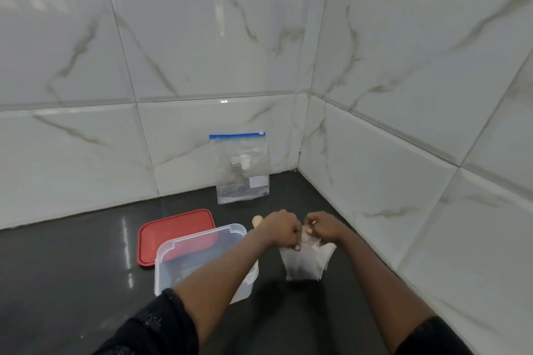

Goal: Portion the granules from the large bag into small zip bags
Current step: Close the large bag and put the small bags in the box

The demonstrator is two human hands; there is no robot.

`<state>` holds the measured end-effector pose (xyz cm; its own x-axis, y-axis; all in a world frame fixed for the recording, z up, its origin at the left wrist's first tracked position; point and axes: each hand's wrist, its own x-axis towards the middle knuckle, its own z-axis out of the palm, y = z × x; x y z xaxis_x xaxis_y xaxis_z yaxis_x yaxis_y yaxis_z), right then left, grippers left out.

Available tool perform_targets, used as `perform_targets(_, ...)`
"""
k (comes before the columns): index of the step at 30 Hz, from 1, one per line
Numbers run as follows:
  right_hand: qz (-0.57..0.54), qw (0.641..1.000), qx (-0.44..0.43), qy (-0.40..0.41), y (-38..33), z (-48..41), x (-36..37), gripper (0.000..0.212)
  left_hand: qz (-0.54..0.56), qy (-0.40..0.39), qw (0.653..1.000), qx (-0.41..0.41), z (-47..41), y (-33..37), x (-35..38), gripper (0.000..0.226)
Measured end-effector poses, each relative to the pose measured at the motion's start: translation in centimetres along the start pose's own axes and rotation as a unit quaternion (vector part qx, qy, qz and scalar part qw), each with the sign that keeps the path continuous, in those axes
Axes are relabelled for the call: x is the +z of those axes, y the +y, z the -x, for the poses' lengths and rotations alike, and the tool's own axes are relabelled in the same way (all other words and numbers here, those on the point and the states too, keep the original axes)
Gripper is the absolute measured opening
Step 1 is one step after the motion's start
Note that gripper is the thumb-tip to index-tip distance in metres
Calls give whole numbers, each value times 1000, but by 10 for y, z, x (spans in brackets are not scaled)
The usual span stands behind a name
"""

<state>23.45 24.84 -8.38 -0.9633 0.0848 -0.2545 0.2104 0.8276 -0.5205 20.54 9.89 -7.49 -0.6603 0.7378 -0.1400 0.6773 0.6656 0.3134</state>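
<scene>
Head view: I watch the left hand (281,228) and right hand (323,226) pinch the mouth of a small zip bag (306,261).
I judge they are working its zip; the large bag (240,168) leans on the wall (173,150) behind, well apart, so pouring calls for fetching it.

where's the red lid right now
In the head view the red lid lies flat on the dark counter, left of centre, just behind the clear container.
</scene>
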Motion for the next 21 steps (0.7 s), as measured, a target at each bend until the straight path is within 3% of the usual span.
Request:
perform_targets(5,8,992,-85,93,-53,-3,-12,26,83,57,994,-45,30,-23,-53,6)
perform_targets(8,-33,982,-133,130,-88,-4,-14,24,53,29,995,-81,55,-42,-89,9)
perform_targets(16,-8,973,-231,5,-164,4,15,26,-10,-76,968,-238,119,-87,-99,22)
perform_targets(21,96,964,-238,-74,-169,-2,50,27,-6,-88,954,-287,135,-107,-60,18)
